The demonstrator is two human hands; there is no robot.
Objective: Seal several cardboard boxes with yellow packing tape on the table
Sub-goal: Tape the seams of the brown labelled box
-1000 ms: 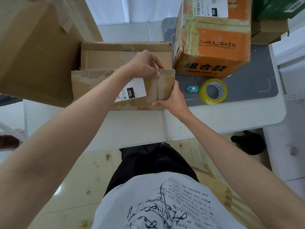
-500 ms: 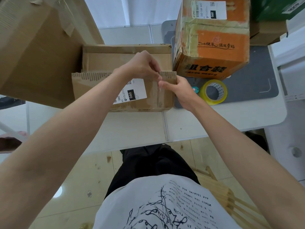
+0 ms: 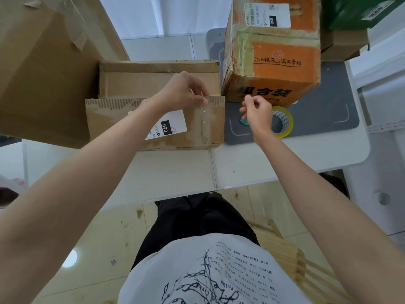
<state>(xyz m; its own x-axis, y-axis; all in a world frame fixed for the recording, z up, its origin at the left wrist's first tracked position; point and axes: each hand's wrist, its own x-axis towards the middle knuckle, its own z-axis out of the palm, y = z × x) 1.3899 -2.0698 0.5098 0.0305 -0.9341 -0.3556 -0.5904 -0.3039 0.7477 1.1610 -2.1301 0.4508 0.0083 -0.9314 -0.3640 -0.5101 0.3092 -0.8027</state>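
Note:
A flat brown cardboard box [image 3: 122, 121] with a white label lies on the white table [image 3: 285, 159], its front flap raised towards me. My left hand [image 3: 182, 92] pinches the top edge of that flap, where a shiny strip of tape [image 3: 204, 119] runs down the cardboard. My right hand [image 3: 256, 113] hovers to the right of the box with loosely curled fingers and holds nothing. Just behind it the yellow tape roll [image 3: 286, 122] lies flat on the grey mat [image 3: 317, 115].
A small teal cutter [image 3: 243, 122] peeks out under my right hand. An orange taped box [image 3: 274, 62] stands behind the roll, with a green box [image 3: 361, 12] at the far right. A large brown carton [image 3: 43, 73] fills the left side.
My right hand has let go of the flap's right part and drawn back to the right, over the cutter and the tape roll. My left hand stays on the flap's top edge.

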